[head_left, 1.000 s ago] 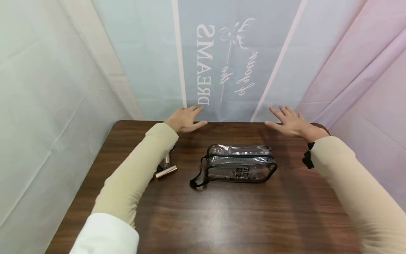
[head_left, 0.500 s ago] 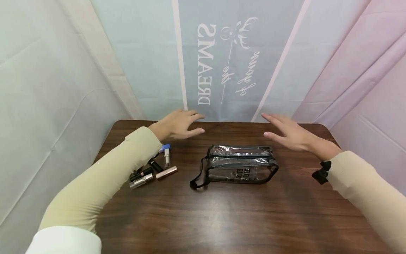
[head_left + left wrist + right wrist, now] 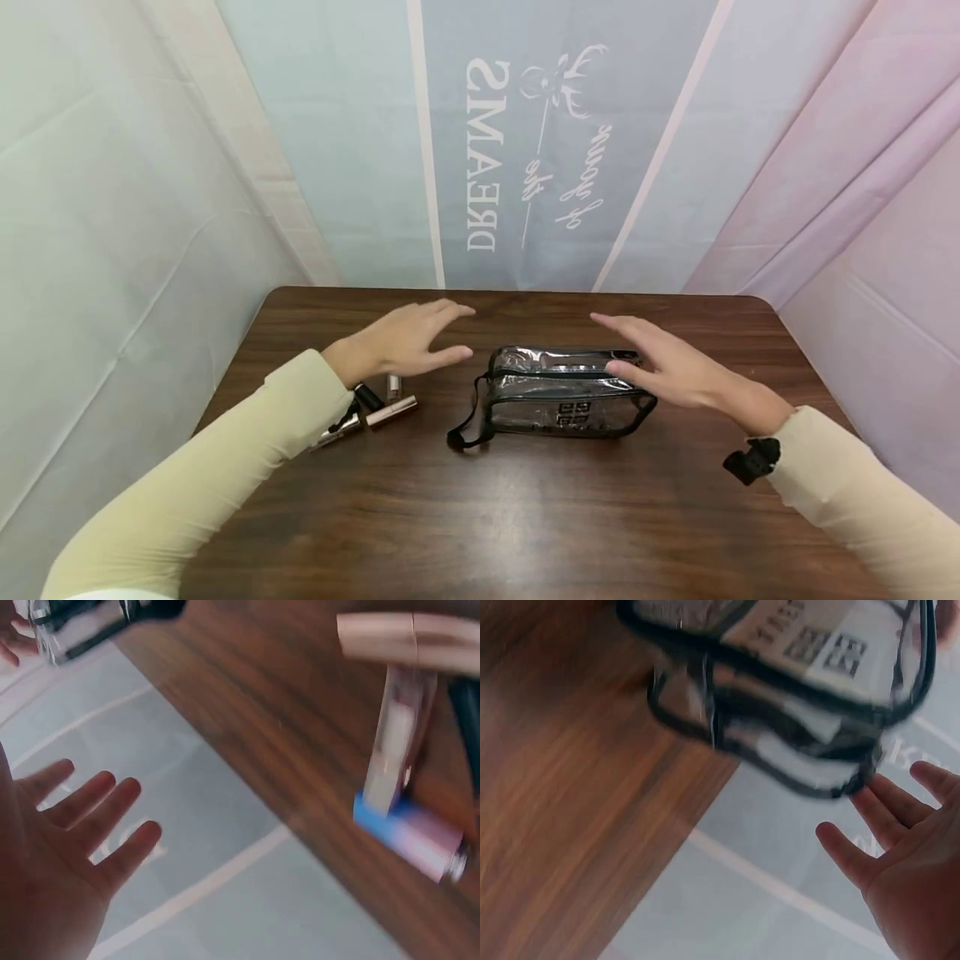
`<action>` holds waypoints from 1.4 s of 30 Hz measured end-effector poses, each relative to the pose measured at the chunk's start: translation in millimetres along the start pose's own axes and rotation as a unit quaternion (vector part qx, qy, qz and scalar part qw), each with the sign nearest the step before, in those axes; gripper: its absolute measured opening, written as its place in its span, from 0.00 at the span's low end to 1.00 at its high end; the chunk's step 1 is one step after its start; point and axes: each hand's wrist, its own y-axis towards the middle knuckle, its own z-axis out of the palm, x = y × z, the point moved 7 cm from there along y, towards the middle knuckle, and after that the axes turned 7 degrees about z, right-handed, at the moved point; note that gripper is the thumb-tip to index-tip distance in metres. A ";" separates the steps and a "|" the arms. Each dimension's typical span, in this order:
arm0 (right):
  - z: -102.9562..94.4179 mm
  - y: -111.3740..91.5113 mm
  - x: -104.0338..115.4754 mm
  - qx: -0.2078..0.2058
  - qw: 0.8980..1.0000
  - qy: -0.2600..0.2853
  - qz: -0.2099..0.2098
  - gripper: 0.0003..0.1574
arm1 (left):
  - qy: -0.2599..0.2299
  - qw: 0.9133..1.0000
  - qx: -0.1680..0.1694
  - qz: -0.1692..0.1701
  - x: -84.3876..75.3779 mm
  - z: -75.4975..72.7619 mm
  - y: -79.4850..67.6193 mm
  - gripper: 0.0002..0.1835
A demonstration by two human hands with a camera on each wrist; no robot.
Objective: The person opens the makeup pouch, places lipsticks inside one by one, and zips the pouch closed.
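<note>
My left hand (image 3: 401, 340) hovers above the table with fingers spread, holding nothing. It is between several lipstick tubes and the clear pouch. My right hand (image 3: 678, 367), also spread and holding nothing, overlaps the pouch's right end in the head view; whether it touches cannot be told. The clear zip pouch (image 3: 525, 407) has black piping, a dark logo and a black wrist strap (image 3: 467, 437) at its left. A rose-gold lipstick tube (image 3: 392, 412) lies left of it. In the left wrist view, a clear-bodied tube (image 3: 395, 742) lies beside a blue-and-pink tube (image 3: 412, 836).
The brown wooden table (image 3: 480, 517) has rounded far corners. Behind it hangs a pale blue-grey printed cloth (image 3: 525, 208), with light fabric (image 3: 112, 250) on the left and pinkish fabric (image 3: 885, 250) on the right. My left forearm hides some of the tubes.
Both hands have come back from the table's far edge toward me and lower in view. The right hand has moved left over the pouch. The pouch and tubes have stayed put.
</note>
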 end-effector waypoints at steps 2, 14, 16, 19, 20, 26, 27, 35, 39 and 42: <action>7.4 -2.1 4.4 0.006 1.000 -0.004 -0.004 0.43 | -0.040 0.999 0.007 -0.014 -4.5 10.7 -5.0 0.43; 31.1 -4.5 17.5 -0.032 0.997 -0.064 -0.033 0.54 | -0.209 0.973 0.041 -0.092 -29.6 85.6 -17.6 0.52; 32.4 -5.0 17.4 -0.042 0.996 -0.073 -0.036 0.56 | -0.227 0.970 0.026 -0.088 -33.5 92.3 -16.0 0.52; 33.6 -6.2 16.7 -0.057 0.994 -0.082 -0.041 0.57 | -0.249 0.965 -0.002 -0.085 -37.4 98.5 -12.7 0.51; 33.5 -6.7 16.5 -0.063 0.994 -0.081 -0.041 0.57 | -0.256 0.963 -0.009 -0.084 -38.4 100.4 -11.6 0.51; 34.7 -5.2 15.4 -0.089 0.992 -0.074 -0.046 0.54 | -0.278 0.955 -0.033 -0.095 -39.5 108.1 -9.0 0.49; 35.1 -4.8 15.1 -0.091 0.992 -0.074 -0.046 0.54 | -0.278 0.955 -0.039 -0.095 -39.2 109.2 -8.6 0.49; 35.4 -5.5 14.4 -0.103 0.992 -0.059 -0.053 0.53 | -0.283 0.954 -0.053 -0.080 -40.6 113.4 -7.3 0.52; 35.4 -5.8 13.5 -0.104 0.992 -0.049 -0.055 0.53 | -0.290 0.953 -0.045 -0.079 -40.1 115.3 -9.0 0.56; 35.3 -5.6 12.3 -0.103 0.993 -0.035 -0.054 0.52 | -0.297 0.950 -0.037 -0.088 -37.9 117.4 -11.9 0.58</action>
